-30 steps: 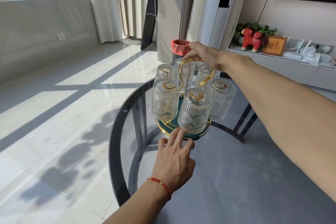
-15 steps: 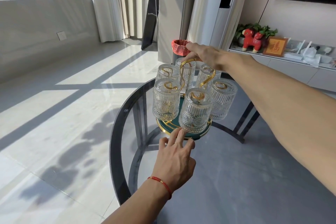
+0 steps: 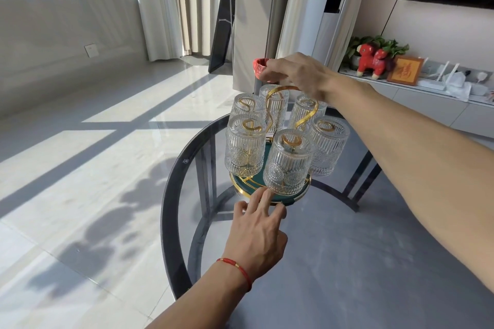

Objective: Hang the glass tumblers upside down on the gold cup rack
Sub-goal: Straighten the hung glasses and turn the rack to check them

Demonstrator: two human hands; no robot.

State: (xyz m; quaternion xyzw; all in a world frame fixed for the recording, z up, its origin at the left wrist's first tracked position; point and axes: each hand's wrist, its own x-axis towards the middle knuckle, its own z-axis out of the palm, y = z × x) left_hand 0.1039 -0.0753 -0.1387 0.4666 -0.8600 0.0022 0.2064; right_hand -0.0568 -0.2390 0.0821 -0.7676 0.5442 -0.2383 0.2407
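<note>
The gold cup rack (image 3: 281, 88) stands on a round green base with a gold rim (image 3: 300, 196), near the far edge of the glass table. Several ribbed glass tumblers hang upside down on its hooks; the nearest one (image 3: 287, 165) is at the front, another (image 3: 244, 147) on the left and another (image 3: 328, 147) on the right. My right hand (image 3: 295, 72) hovers just above the rack's top handle with loosely curled fingers, and a small gap shows between them. My left hand (image 3: 258, 232) rests its spread fingertips against the front of the base rim.
The round glass table (image 3: 167, 195) has a dark rim and dark legs beneath it. A red-lined bin (image 3: 258, 65) stands on the floor behind the rack. At the right, a low white cabinet (image 3: 427, 104) carries a red toy animal (image 3: 371, 61) and a framed picture (image 3: 405, 71).
My right hand has come off the gold handle and risen slightly above it. My left hand and the rack stay where they were.
</note>
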